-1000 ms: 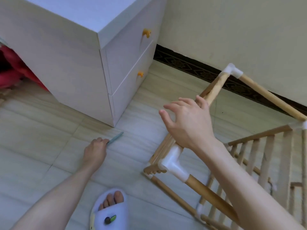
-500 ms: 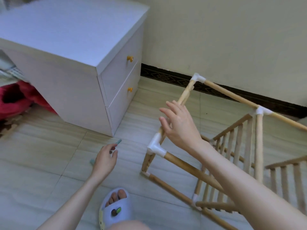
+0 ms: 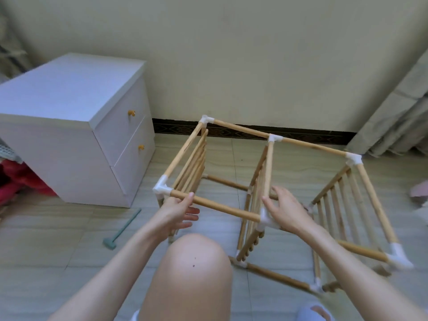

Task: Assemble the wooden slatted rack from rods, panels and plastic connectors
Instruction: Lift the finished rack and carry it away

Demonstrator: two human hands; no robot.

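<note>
The wooden rack (image 3: 268, 172) stands on the floor in front of me, rods joined by white plastic connectors, with slatted panels upright inside. My left hand (image 3: 178, 210) is at the near top rod (image 3: 220, 206), just right of the left corner connector (image 3: 162, 188). Its thumb lies over the rod and its straight fingers reach under it. My right hand (image 3: 288, 210) rests palm down with spread fingers on the middle front connector (image 3: 266, 220). A green hammer (image 3: 121, 229) lies on the floor to the left.
A white two-drawer cabinet (image 3: 76, 126) stands at the left, close to the rack. The wall with a dark skirting (image 3: 231, 130) runs behind, and a curtain (image 3: 393, 112) hangs at the right. My bare knee (image 3: 192, 269) is low in the middle.
My left hand let go of the green hammer on the floor and rose to the near top rod. My right hand shifted from the left panel's rod to the middle front connector. The view lifted.
</note>
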